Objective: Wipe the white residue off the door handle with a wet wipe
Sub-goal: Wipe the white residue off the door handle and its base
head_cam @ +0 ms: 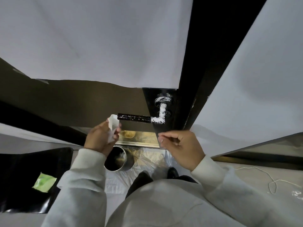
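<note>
A black lever door handle (136, 118) sticks out from the dark door edge (165, 102). Thick white residue (159, 119) coats its bend, neck and round rose, with thin streaks along the lever. My left hand (100, 139) is shut on a crumpled white wet wipe (113, 126), held just left of and slightly below the lever's free end, apart from it. My right hand (178, 146) hovers below the handle near the door's lower edge, fingers curled in a loose pinch, with nothing clearly in it.
A round metal bin (118, 158) stands on plastic sheeting (147, 158) on the floor below my left hand. A green wipe pack (44, 181) lies on a black surface (24, 177) at the lower left. A white cord (268, 179) trails at the right. My dark shoes (172, 172) show below.
</note>
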`<control>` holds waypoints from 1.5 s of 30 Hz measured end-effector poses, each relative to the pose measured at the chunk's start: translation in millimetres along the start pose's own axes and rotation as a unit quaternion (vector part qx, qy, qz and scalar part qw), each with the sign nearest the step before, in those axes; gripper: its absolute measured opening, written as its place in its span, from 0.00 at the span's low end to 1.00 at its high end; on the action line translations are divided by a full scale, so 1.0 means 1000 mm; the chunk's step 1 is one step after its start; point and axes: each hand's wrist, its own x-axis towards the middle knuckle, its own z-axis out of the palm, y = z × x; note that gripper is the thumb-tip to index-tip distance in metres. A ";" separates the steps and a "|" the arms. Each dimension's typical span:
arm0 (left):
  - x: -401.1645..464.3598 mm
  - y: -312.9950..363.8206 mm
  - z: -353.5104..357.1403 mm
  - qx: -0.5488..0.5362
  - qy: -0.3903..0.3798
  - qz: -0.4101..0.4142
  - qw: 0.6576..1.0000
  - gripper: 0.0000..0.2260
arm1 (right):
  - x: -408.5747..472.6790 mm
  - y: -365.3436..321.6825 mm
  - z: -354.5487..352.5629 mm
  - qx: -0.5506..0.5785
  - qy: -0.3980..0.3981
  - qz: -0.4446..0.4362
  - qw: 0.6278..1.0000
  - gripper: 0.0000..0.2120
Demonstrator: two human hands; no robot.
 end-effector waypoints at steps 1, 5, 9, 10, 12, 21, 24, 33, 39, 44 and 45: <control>0.000 -0.011 -0.001 -0.022 -0.010 -0.063 0.998 0.16 | 0.001 0.000 0.006 0.001 -0.008 0.007 1.000 0.09; -0.014 -0.048 0.017 -0.040 -0.086 -0.229 0.969 0.17 | 0.007 0.004 0.029 0.045 -0.002 0.077 0.996 0.16; -0.020 -0.049 0.020 0.015 -0.210 -0.225 0.951 0.21 | 0.010 0.002 0.037 0.127 0.063 0.148 0.979 0.05; -0.018 -0.049 0.018 0.037 -0.220 -0.200 0.954 0.20 | 0.010 0.002 0.038 0.130 0.080 0.149 0.977 0.02; -0.012 -0.049 0.012 0.099 -0.213 -0.126 0.964 0.10 | 0.009 0.002 0.042 0.165 0.111 0.155 0.968 0.05; -0.001 -0.041 0.010 0.095 -0.232 -0.113 0.961 0.07 | -0.007 -0.013 0.065 0.455 0.113 0.130 0.874 0.07; -0.006 -0.044 0.023 0.111 -0.232 -0.074 0.963 0.08 | -0.006 -0.012 0.064 0.458 0.119 0.139 0.870 0.18; -0.010 -0.051 0.046 0.137 -0.214 -0.048 0.966 0.09 | 0.004 -0.011 0.044 0.343 0.135 0.135 0.920 0.18; -0.007 -0.052 0.045 0.100 -0.172 -0.125 0.972 0.03 | -0.001 -0.010 0.019 0.323 0.164 0.148 0.920 0.16; -0.003 -0.040 0.029 -0.022 -0.137 -0.089 0.986 0.17 | -0.005 -0.033 0.010 0.171 0.217 0.047 0.960 0.11; -0.003 -0.036 0.026 -0.051 -0.133 -0.081 0.987 0.19 | -0.005 -0.038 0.008 0.119 0.245 0.027 0.962 0.11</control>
